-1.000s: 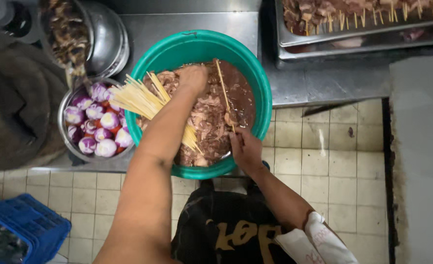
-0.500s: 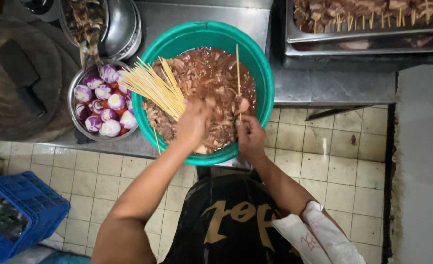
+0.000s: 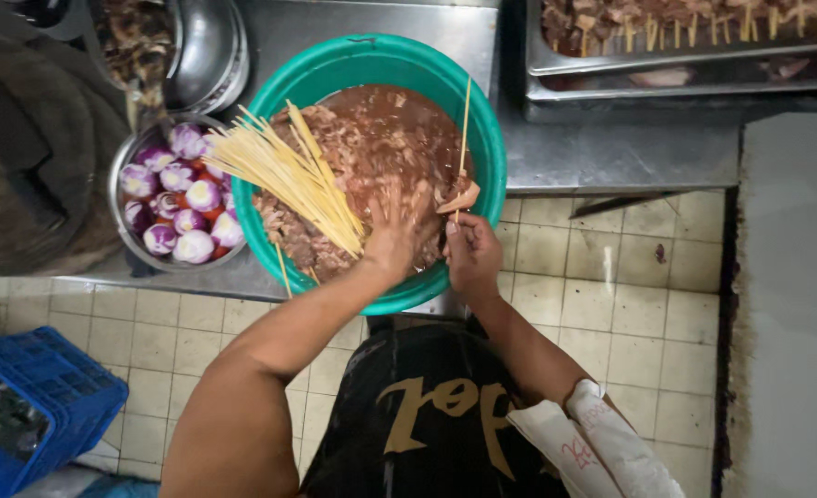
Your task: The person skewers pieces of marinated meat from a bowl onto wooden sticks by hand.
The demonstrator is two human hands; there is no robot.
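A green basin (image 3: 270,120) of marinated meat (image 3: 381,148) in brown sauce is seen on a steel counter (image 3: 602,152), with both hands over its near edge. The left hand (image 3: 392,235) is pressed down into the meat with its fingers spread, and a bundle of bamboo sticks (image 3: 284,171) is fanned out from under it, up and to the left across the basin; whether the bundle is gripped or only pinned by the palm cannot be told. The right hand (image 3: 471,249) is closed around 1 skewer (image 3: 464,129), held nearly upright over the basin's right side, and a piece of meat (image 3: 462,196) is threaded on it just above the fingers. The 2 hands are kept just beside each other, not touching. Left of the basin, a steel bowl (image 3: 123,198) of peeled purple onions (image 3: 183,198) is set. At the top right, a steel tray (image 3: 611,65) of finished skewers (image 3: 685,18) is placed. A blue crate (image 3: 49,387) is seen on the tiled floor at the lower left.
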